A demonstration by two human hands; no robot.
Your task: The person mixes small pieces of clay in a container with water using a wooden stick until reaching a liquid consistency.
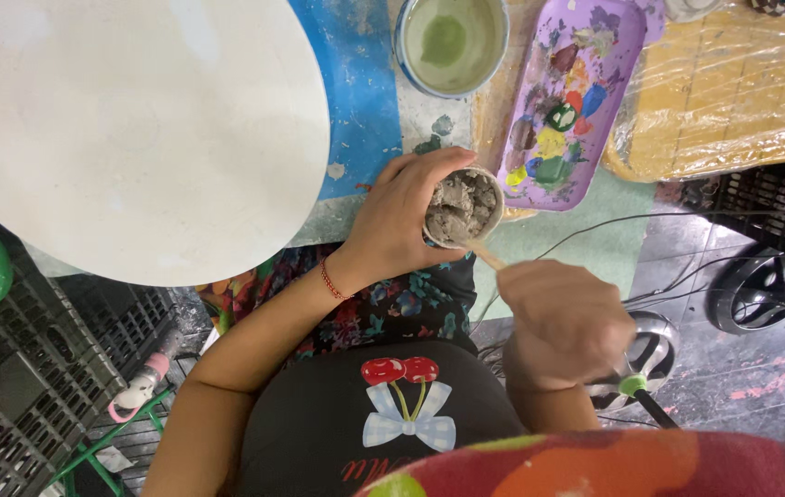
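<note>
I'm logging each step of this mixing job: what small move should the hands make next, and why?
Probably another stirring stroke. The left hand grips the small cup, full of lumpy grey paste. The right hand holds a thin wooden stick whose tip sits at the cup's rim. The paste looks clumpy and uneven, so pushing the stick in and turning it seems the likely move.

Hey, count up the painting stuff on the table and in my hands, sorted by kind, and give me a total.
Round white boards: 1
Small cups of grey paste, held in the left hand: 1
Wooden sticks, held in the right hand: 1
Bowls of greenish water: 1
Purple paint palettes: 1
Total: 5
</note>
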